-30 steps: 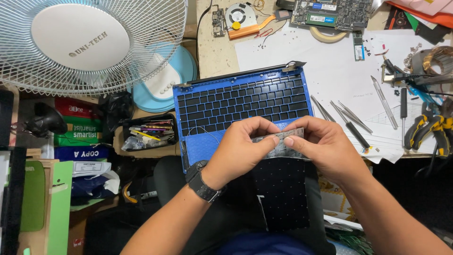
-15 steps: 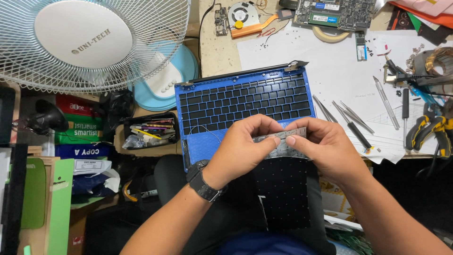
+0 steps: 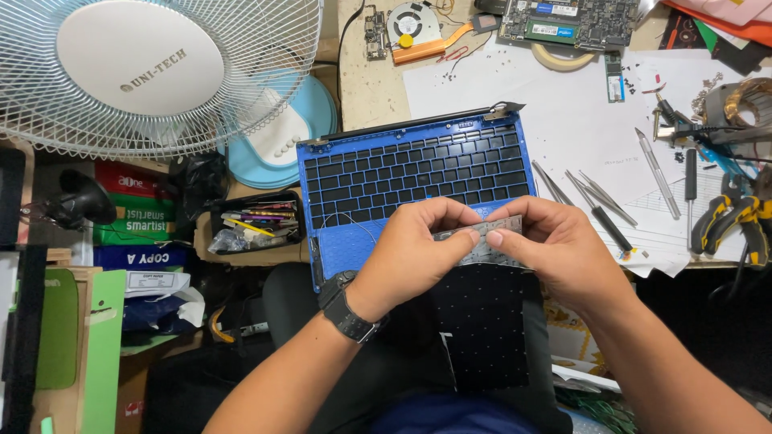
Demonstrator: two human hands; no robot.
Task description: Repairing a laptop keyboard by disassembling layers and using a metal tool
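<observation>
Two hands pinch one thin grey strip (image 3: pixel 481 231) just over the lower edge of the blue laptop keyboard deck (image 3: pixel 414 173): left hand (image 3: pixel 418 245) clamped with thumb and fingertips on its left end, right hand (image 3: pixel 555 249) on its right end. Judging by that grip, keeping the pull even and the strip flat should avoid creasing it. A black dotted sheet (image 3: pixel 482 329) lies below the deck, tweezers (image 3: pixel 595 201) right of it.

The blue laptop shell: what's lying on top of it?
On the blue shell sits a black keyboard. Over its near edge the left hand and right hand pinch a thin grey strip, with a dotted black sheet below. The hands cover the shell's palm-rest area.
</observation>
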